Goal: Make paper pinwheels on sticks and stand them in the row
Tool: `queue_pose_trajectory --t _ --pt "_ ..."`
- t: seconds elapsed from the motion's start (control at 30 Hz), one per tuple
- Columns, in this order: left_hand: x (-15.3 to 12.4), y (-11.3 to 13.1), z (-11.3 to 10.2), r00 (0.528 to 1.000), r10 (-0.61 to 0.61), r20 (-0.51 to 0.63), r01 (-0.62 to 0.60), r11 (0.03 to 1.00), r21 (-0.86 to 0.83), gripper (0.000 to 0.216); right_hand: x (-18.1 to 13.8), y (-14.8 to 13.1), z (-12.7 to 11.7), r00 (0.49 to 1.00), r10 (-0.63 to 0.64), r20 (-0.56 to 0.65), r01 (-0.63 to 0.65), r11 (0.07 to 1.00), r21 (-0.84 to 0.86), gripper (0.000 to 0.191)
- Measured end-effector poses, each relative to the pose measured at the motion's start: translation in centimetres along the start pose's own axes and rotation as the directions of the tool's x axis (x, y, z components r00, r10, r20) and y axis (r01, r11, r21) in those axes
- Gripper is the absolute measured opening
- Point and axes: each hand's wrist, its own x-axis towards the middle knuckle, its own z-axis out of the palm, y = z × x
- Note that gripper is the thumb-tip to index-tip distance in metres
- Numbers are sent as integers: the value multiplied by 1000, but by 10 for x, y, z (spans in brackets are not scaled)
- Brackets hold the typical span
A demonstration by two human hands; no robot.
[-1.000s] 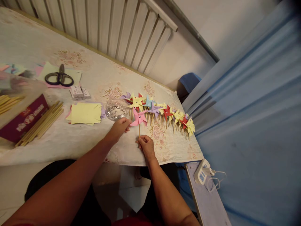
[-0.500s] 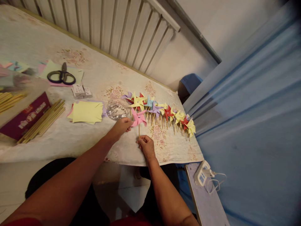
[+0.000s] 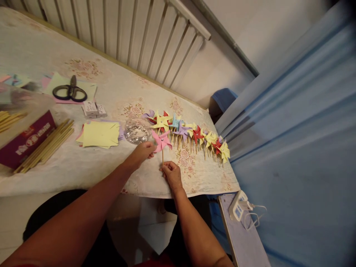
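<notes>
Your biggest thing is the long table (image 3: 91, 163), with a flowered cloth on top. Its near edge runs under your wrists, on your side of the clear plastic pack (image 3: 136, 133). The blue curtain (image 3: 292, 148) hangs well to the right of that pack, past the table's right end. White slats (image 3: 130, 40) stand beyond the pack, along the far edge. You have room to move on the flowered cloth to the pack's right, between your right hand (image 3: 172, 174) and the table's right end. There is more room in front of the pack, to its left.

A row of paper pinwheels (image 3: 182, 130) starts next to the pack and goes off to the right. Yellow paper (image 3: 100, 134) lies in a pile just left of the pack, with bundled sticks (image 3: 46, 148) farther left.

The pink pinwheel (image 3: 161, 141) is just right of the pack. Its face looks up at you. Its long way is the stick (image 3: 162, 155), which runs almost straight from the wheel toward you. Your right hand pinches the stick low down. Your left hand (image 3: 142, 152), in front of the pack, has its fingertips at the wheel's left blade; you can't tell if they squeeze it or only touch it.

Your right fingers hide the stick's low end. Front wheels cover parts of others in the row. The purple box (image 3: 29, 139), far left of the pack, is partly under blurry clear plastic. The shiny bits (image 3: 137, 134) inside the pack are too small to make out.
</notes>
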Motion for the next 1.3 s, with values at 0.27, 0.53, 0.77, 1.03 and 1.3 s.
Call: queue_pose_trajectory --t 0.27,0.53,0.77,1.03,1.3 --pt "-1 1 1 1000 -16 16 16 1000 -24 34 1 2 0 1000 6 -5 -6 1000 4 13" --pt "-3 2 0 998 -50 47 51 998 -25 32 0 -1 1 1000 -3 -9 3 1000 12 13" --pt "0 -1 0 996 -59 66 62 997 -48 32 -1 -1 1 1000 -19 -14 19 1000 -7 12" --pt "0 -2 0 998 -48 49 50 998 -43 31 -1 0 1 1000 -15 -15 15 1000 7 13" --pt "2 -3 1 999 -36 -13 36 999 -39 29 -1 0 1 1000 -5 -19 5 1000 -9 13"
